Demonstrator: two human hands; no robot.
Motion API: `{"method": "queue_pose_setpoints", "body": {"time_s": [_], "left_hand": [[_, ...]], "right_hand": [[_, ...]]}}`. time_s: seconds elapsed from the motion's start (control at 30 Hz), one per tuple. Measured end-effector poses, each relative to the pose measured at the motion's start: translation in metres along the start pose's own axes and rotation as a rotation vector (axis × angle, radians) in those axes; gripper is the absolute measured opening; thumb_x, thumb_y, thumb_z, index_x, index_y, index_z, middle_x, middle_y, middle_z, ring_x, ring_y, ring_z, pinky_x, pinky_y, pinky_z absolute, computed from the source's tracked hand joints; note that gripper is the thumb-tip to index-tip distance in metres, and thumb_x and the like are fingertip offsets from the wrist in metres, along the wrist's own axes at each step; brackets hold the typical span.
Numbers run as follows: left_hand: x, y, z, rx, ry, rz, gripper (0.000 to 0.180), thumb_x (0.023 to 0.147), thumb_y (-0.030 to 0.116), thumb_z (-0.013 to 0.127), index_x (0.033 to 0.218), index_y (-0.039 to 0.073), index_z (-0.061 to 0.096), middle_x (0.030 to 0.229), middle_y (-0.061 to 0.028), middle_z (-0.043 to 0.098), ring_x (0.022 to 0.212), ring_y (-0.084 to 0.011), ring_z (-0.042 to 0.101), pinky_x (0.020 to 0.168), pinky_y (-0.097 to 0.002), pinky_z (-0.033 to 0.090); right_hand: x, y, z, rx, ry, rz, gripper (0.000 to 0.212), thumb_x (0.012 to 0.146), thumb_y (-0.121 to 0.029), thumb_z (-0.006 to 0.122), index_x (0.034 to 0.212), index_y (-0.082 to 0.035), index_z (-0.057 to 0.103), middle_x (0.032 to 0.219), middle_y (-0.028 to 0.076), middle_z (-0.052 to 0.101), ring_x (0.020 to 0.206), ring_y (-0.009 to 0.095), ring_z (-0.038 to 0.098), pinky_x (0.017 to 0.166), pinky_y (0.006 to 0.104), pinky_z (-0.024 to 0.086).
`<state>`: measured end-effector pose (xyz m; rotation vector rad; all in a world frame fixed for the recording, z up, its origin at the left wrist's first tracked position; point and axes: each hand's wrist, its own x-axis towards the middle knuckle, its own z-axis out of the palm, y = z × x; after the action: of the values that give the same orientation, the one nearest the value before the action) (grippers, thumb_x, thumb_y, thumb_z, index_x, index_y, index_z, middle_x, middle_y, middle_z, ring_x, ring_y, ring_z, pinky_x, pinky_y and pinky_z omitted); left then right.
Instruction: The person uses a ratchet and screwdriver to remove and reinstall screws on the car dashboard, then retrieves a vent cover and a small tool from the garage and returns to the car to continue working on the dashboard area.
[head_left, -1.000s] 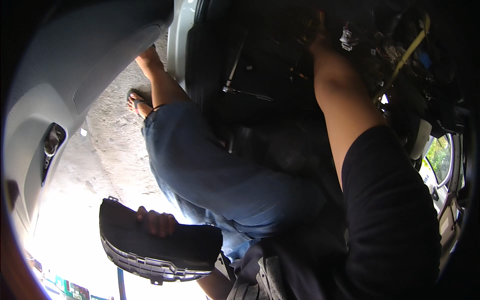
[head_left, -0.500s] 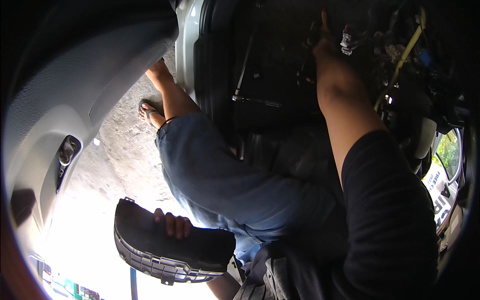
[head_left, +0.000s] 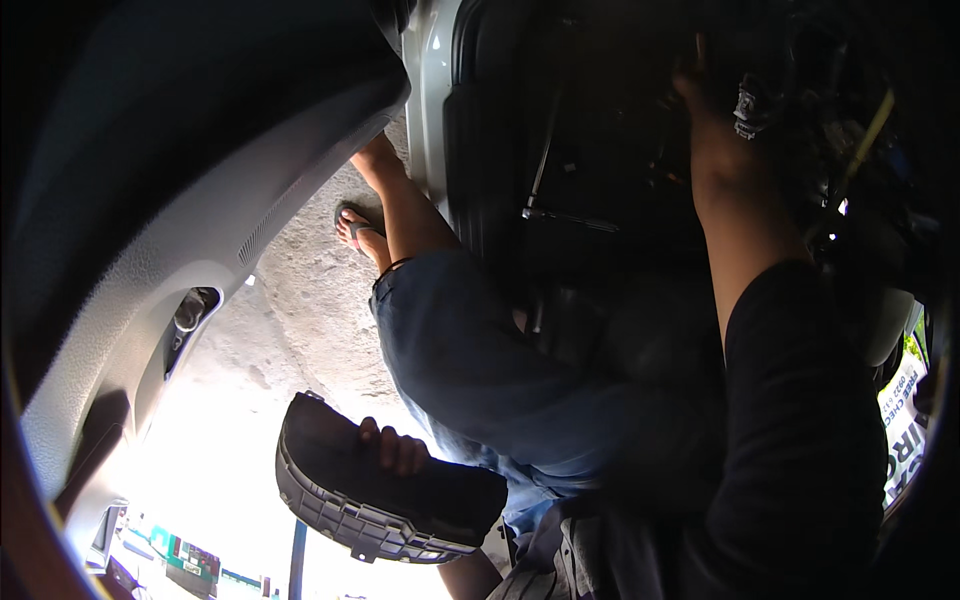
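Observation:
In my left hand (head_left: 400, 450) is a car instrument cluster (head_left: 390, 490), a curved dark panel with a pale ribbed edge, held at the lower left beside my leg. My fingers curl over its dark face; the rest of that hand is behind it. My right arm stretches up into the dark footwell. One finger of my right hand (head_left: 692, 82) sticks out straight, while deep shade hides most of the others. Nearest to that hand is a white connector (head_left: 746, 108), just to its right. A long-handled ratchet wrench (head_left: 535, 212) lies on the dark floor to its left.
A grey car door (head_left: 150, 330) stands open along the left. Beyond the sill (head_left: 428, 100), my sandalled foot (head_left: 355, 228) rests on rough concrete (head_left: 310, 290). A yellow cable (head_left: 872, 135) and dark wiring hang at the upper right.
The whole view has shifted, so everything appears further right, and the footwell looks darker. My left hand keeps its hold on the instrument cluster; my right hand stays by the connector.

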<state>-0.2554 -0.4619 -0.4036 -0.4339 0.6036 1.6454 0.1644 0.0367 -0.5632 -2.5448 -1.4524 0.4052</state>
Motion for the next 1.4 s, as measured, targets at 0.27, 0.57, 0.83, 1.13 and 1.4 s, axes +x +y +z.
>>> {"method": "queue_pose_setpoints", "body": {"time_s": [0.27, 0.57, 0.83, 1.13, 1.4], "left_hand": [[-0.004, 0.001, 0.008, 0.056, 0.076, -0.075, 0.031, 0.111, 0.036, 0.039, 0.118, 0.007, 0.047, 0.078, -0.0081, 0.053, 0.065, -0.0212, 0.051, 0.063, -0.0363, 0.044], [-0.005, -0.001, 0.028, 0.073, 0.148, -0.017, 0.035, 0.107, 0.039, 0.045, 0.120, 0.006, 0.047, 0.081, -0.0073, 0.050, 0.063, -0.0194, 0.044, 0.061, -0.0341, 0.041], [-0.022, 0.001, 0.022, 0.118, -0.134, 0.025, 0.050, 0.101, 0.039, 0.050, 0.138, 0.005, 0.042, 0.098, -0.0088, 0.045, 0.086, -0.0205, 0.044, 0.076, -0.0383, 0.039], [-0.053, 0.015, 0.027, 0.313, -0.496, 0.369, 0.042, 0.107, 0.043, 0.047, 0.128, 0.007, 0.051, 0.103, -0.0146, 0.060, 0.097, -0.0296, 0.061, 0.086, -0.0478, 0.052], [-0.134, -0.009, 0.033, 0.078, -0.320, 0.618, 0.045, 0.106, 0.028, 0.053, 0.145, 0.006, 0.046, 0.133, -0.0102, 0.058, 0.125, -0.0276, 0.055, 0.107, -0.0417, 0.049]], "right_hand": [[-0.002, -0.011, -0.005, 0.008, -0.007, -0.012, 0.019, 0.087, -0.014, 0.069, 0.100, -0.001, 0.072, 0.107, 0.013, 0.075, 0.093, 0.022, 0.074, 0.073, 0.0370, 0.060], [-0.018, -0.031, -0.002, 0.042, -0.001, -0.014, 0.018, 0.086, -0.013, 0.070, 0.099, -0.001, 0.072, 0.106, 0.012, 0.076, 0.091, 0.021, 0.074, 0.072, 0.0365, 0.060], [-0.078, -0.068, 0.009, 0.125, -0.041, -0.002, 0.017, 0.086, -0.013, 0.070, 0.098, -0.001, 0.072, 0.105, 0.012, 0.076, 0.090, 0.019, 0.074, 0.071, 0.0360, 0.060], [-0.220, -0.135, -0.009, 0.293, -0.213, 0.020, 0.016, 0.086, -0.012, 0.071, 0.098, -0.002, 0.072, 0.104, 0.011, 0.076, 0.089, 0.018, 0.074, 0.069, 0.0354, 0.060], [-0.339, -0.175, -0.058, 0.685, -0.080, -0.142, 0.025, 0.076, -0.017, 0.079, 0.087, 0.002, 0.067, 0.083, 0.015, 0.073, 0.076, 0.029, 0.074, 0.071, 0.0391, 0.060]]}}
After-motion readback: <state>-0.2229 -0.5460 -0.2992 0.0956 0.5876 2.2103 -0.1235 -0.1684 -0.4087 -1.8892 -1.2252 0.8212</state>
